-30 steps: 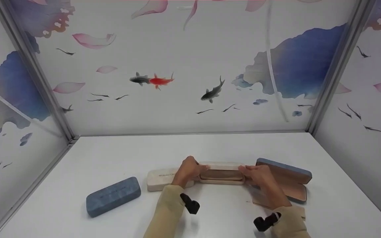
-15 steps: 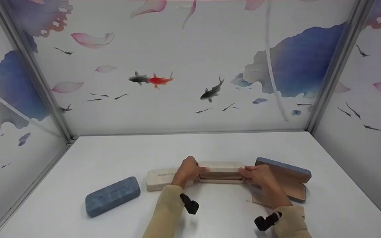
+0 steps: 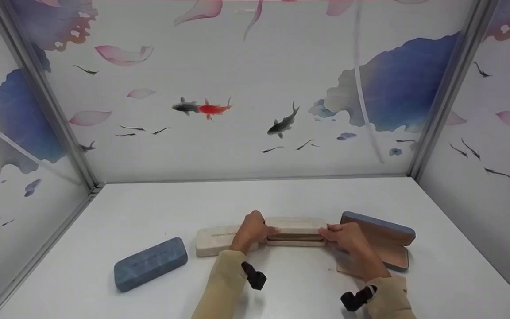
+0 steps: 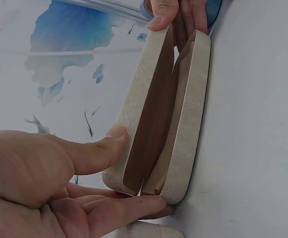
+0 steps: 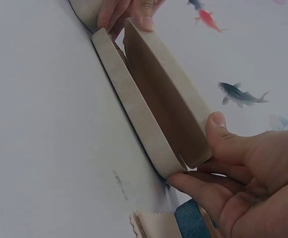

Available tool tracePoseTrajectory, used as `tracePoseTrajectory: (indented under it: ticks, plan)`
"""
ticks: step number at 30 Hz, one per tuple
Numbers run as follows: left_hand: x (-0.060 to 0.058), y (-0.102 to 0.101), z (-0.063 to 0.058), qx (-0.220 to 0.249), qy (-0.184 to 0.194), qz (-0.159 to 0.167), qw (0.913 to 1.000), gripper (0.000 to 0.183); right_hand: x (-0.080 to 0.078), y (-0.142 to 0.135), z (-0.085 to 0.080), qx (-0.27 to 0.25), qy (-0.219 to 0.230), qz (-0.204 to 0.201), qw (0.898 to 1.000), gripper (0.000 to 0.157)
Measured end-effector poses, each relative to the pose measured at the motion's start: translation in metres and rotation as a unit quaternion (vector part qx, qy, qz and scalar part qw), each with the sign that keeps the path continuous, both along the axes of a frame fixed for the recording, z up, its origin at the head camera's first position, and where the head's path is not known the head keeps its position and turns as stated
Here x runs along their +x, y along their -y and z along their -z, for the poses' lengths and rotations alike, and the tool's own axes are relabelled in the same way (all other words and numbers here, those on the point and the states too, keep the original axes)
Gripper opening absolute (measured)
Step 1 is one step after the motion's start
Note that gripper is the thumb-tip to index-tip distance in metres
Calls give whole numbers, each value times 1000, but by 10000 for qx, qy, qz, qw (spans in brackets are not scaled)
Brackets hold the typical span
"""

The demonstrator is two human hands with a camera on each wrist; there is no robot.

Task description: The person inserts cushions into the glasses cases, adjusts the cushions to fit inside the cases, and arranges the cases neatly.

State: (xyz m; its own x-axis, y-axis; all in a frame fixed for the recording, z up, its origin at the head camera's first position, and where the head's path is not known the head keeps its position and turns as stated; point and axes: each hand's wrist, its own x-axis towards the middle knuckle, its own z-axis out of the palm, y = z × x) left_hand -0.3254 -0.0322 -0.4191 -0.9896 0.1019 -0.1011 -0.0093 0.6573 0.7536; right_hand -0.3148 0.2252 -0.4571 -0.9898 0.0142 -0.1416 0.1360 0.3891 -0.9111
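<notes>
A cream glasses case [image 3: 295, 225] with brown lining stands partly open on the table, its lid tilted forward over the base. My left hand [image 3: 252, 229] grips its left end, the thumb on the lid and the fingers at the base. At the right end my right hand [image 3: 349, 237] pinches the case in the same way. In the left wrist view a brown cloth-like piece [image 4: 170, 141] shows along the inside of the case [image 4: 191, 114]. The right wrist view shows the lid [image 5: 176, 79] apart from the base [image 5: 129, 96] by a narrow gap.
Left of my left hand lies a closed cream glasses case [image 3: 215, 241], partly hidden. A closed blue glasses case [image 3: 151, 264] sits farther left. An open blue glasses case [image 3: 381, 223] stands behind my right hand, with a beige cloth [image 5: 156, 225] near it.
The cream case's lid has swung down toward its base, so the opening is narrower and lettering on top now shows. Both hands stay at the ends.
</notes>
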Motion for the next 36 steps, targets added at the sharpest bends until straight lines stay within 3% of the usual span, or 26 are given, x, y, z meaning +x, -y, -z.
tracePoseTrajectory:
  ticks: [9,21,30,36]
  plan:
    - [0,-5,3,-128,-113,-104,9998,35,2,-2,2,49,11,108,9999,61]
    - [-1,-6,6,-77,-289,-104,9995,36,0,-2,0,39,26,3,10000,50]
    - [-1,-10,10,-299,-355,-242,9986,52,0,0,1,248,-126,14,9996,50]
    - [-1,-11,10,-347,-381,-239,9984,54,1,1,1,467,-70,172,9987,51]
